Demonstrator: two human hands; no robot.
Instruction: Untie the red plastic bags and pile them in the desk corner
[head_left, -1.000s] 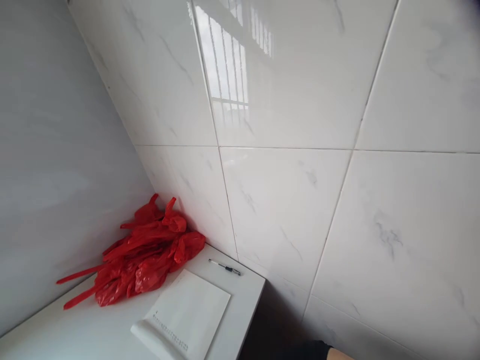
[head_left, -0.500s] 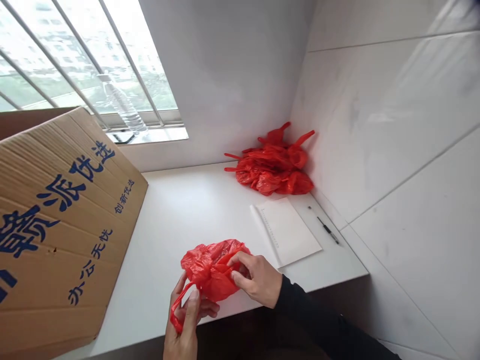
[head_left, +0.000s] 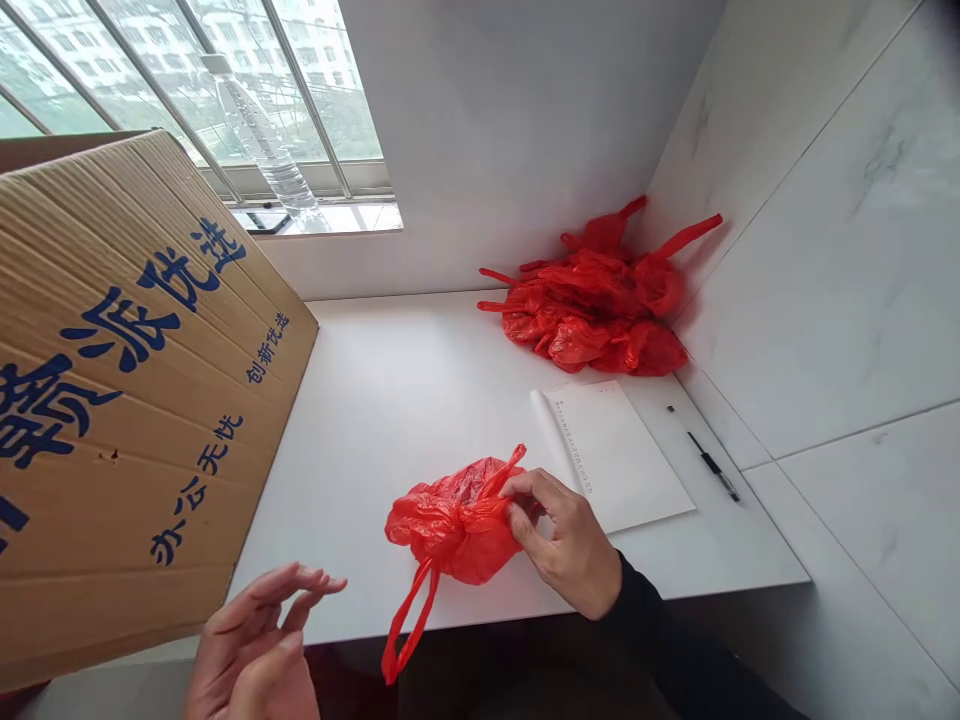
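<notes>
A knotted red plastic bag point(head_left: 457, 520) lies near the front edge of the white table, one handle loop hanging down over the edge. On its right side, my right hand point(head_left: 562, 535) pinches the gathered plastic between thumb and fingers, with the other handle end poking up beside the fingertips. My left hand point(head_left: 259, 640) is apart from the bag, to its left by the cardboard box, with fingers stretched out and nothing in them. What the bag contains is hidden.
At left stands a large cardboard box point(head_left: 135, 400). Several red bags point(head_left: 592, 300) are heaped in the back corner. A notepad point(head_left: 630, 460) and a black pen point(head_left: 714, 468) lie at right. A water bottle point(head_left: 266, 150) and a phone point(head_left: 261, 219) rest on the windowsill.
My left hand has let go of the handle loop and moved left, fingers opening. The loop now hangs free. My right hand stays on the bag. The view has shifted.
</notes>
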